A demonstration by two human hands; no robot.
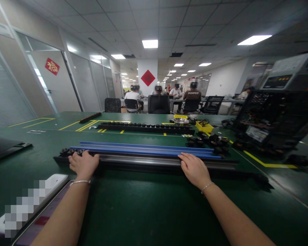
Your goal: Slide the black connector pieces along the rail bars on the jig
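A long black rail (143,160) with a shiny channel lies crosswise on the green table in front of me. Several small black parts (72,150) are lined up at its left end. My left hand (84,165) rests over that end, fingers spread and touching the rail and parts, thumb apart; its lower fingertips are partly hidden. Toward the right, my right hand (195,171) grips the rail, with its fingers over the top and its thumb at the near side. Just behind lies a blue rail (146,147), parallel to the black one.
Another black rail (146,128) holding a row of parts lies farther back. Loose black parts (218,143), a yellow tray (204,127) and a metal bowl (181,120) sit right, near an open computer case (256,119). A white bar (61,178) lies front left. People sit beyond.
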